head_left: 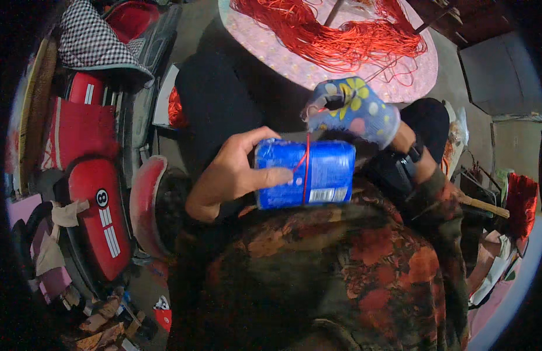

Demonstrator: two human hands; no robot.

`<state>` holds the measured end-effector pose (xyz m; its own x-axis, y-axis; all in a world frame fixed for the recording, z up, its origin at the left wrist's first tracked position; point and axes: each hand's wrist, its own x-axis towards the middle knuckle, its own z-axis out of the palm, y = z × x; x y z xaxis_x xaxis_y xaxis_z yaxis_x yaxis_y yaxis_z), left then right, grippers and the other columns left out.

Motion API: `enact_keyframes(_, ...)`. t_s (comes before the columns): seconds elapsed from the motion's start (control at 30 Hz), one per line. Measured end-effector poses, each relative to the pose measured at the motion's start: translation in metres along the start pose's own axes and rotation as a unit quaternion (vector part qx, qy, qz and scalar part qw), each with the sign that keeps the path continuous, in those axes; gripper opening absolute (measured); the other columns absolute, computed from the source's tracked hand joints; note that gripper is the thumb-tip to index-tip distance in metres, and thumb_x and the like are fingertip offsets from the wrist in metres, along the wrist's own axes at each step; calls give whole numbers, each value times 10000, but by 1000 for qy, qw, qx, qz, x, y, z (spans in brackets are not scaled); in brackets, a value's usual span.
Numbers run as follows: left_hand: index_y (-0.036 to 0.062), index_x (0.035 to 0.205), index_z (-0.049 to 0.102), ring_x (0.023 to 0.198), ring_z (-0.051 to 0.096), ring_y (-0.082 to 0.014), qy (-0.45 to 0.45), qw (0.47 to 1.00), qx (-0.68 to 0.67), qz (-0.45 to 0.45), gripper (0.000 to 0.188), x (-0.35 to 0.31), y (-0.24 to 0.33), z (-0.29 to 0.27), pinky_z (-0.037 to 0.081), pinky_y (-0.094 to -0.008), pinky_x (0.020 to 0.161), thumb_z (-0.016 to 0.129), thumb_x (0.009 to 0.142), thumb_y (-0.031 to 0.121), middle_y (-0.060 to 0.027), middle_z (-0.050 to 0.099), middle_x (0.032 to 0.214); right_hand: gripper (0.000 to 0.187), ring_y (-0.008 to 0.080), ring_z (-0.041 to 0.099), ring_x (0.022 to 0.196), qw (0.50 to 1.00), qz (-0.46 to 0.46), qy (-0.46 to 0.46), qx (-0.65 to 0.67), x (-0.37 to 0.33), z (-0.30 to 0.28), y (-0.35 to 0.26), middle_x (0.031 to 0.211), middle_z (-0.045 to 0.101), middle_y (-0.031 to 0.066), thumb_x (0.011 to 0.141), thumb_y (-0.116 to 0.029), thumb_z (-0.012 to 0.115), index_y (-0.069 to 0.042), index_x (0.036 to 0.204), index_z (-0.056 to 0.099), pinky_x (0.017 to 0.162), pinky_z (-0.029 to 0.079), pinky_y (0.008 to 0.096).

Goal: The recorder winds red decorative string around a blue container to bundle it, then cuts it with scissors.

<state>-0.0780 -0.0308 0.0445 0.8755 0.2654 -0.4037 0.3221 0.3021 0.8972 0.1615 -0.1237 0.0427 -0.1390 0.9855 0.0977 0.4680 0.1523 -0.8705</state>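
Note:
My bare left hand grips a blue shiny plastic-wrapped package by its left side, with the thumb lying across its front. A thin red cord runs up and down around the package near its middle. Just above the package, my right hand wears a blue flowered glove and has its fingers closed on the upper part of the cord. The cord looks taut between the glove and the package. The package's back and most of my left fingers are hidden.
Beyond my hands stands a round pink table with a large heap of loose red cords. At left are a red seat with white stripes and a checked cloth. A wooden stick lies at right.

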Motion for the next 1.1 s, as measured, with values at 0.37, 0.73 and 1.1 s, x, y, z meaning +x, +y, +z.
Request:
enact_keyframes(0.37, 23, 1346, 431, 1136, 586, -204, 59, 895, -400, 188, 707, 3, -14, 9, 474, -345, 989, 750, 819, 370, -94, 585, 1238, 122, 274, 642, 768, 984, 94, 92, -118, -77, 11, 80, 809, 658, 130, 901, -166, 618, -54, 903, 665, 684, 498, 373)
enact_keyframes(0.73, 30, 1026, 591, 754, 572, -99, 26, 992, 123, 28, 452, 26, -4, 22, 495, -277, 690, 829, 682, 201, 4, 618, 857, 150, 219, 652, 733, 997, -20, -38, -69, -32, -38, -37, 801, 669, 62, 855, -164, 651, -95, 986, 673, 652, 529, 323)
enact_keyframes(1.1, 16, 1062, 587, 871, 595, -128, 297, 943, 30, 149, 456, 28, 3, 12, 497, -293, 787, 799, 741, 261, -64, 625, 959, 154, 301, 643, 768, 987, -39, -100, -117, -79, -3, 16, 811, 655, 129, 906, -209, 602, -60, 916, 639, 665, 511, 367)
